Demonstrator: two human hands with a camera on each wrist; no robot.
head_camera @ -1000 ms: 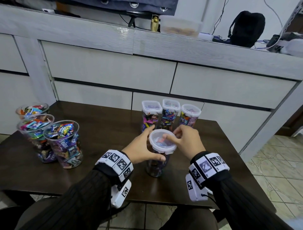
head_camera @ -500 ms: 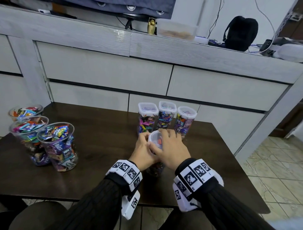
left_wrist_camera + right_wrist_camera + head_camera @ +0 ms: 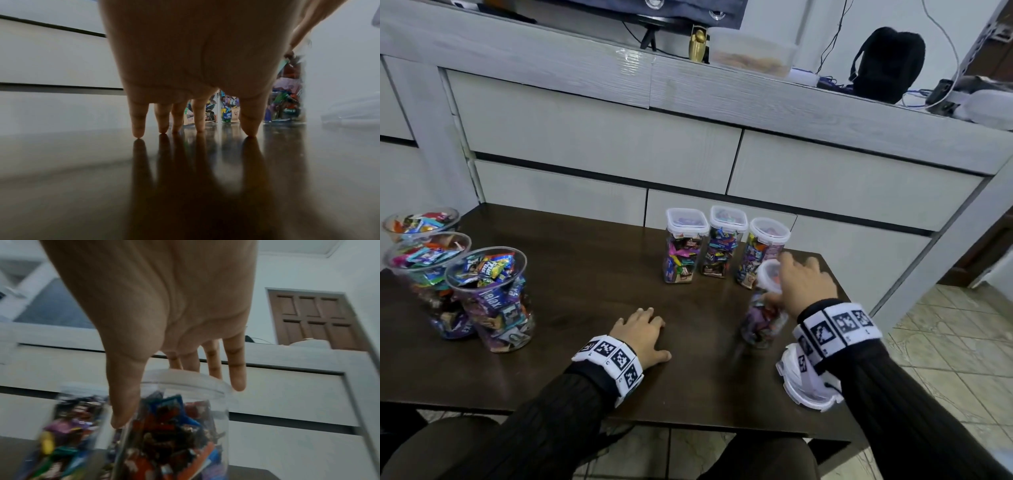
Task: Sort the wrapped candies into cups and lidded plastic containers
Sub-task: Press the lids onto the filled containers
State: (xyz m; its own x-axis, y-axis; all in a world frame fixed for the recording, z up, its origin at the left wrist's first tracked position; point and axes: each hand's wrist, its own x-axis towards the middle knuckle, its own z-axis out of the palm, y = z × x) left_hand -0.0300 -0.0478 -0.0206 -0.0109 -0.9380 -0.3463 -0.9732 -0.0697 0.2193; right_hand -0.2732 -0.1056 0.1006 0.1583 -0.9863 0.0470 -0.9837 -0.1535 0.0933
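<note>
Right hand (image 3: 803,286) grips the round lidded container (image 3: 763,315) from above: thumb down the near wall, fingers (image 3: 236,369) over the white lid's far edge (motion-blurred in both head and right wrist views). Container is clear smooth plastic, cylindrical, packed with crinkly wrapped candies in purple, red, orange and blue; it sits toward the right end of the bench (image 3: 592,281), just in front of the row of three, whether it is touching the surface or lifted I can't tell. Left hand (image 3: 642,334) is released, holding nothing, fingers straight and spread with fingertips (image 3: 137,131) touching the bench top, which is dark brown, glossy enough to mirror them. Both wrists carry white bands printed with black square marker codes, over black ribbed sleeves. Behind the held container: three lidded containers (image 3: 726,240) in a row, clear walls, translucent white snap lids, two squarish with rounded corners and the right one round, all full of mixed wrappers; label print there is too small to read. At the left end of the bench: three clear plastic cups (image 3: 489,298), round, tapered, open-topped, heaped with candies; the nearest shows a purple wrapper with "relax" upside down and a yellow-lettered pack on top I can't read. Beyond the bench, a pale grey wood-grain cabinet (image 3: 592,144) with flat drawer fronts and dark gaps; on top of it a black backpack (image 3: 887,65), a translucent tub (image 3: 753,56) and cables. Floor is beige tile (image 3: 941,329).
</note>
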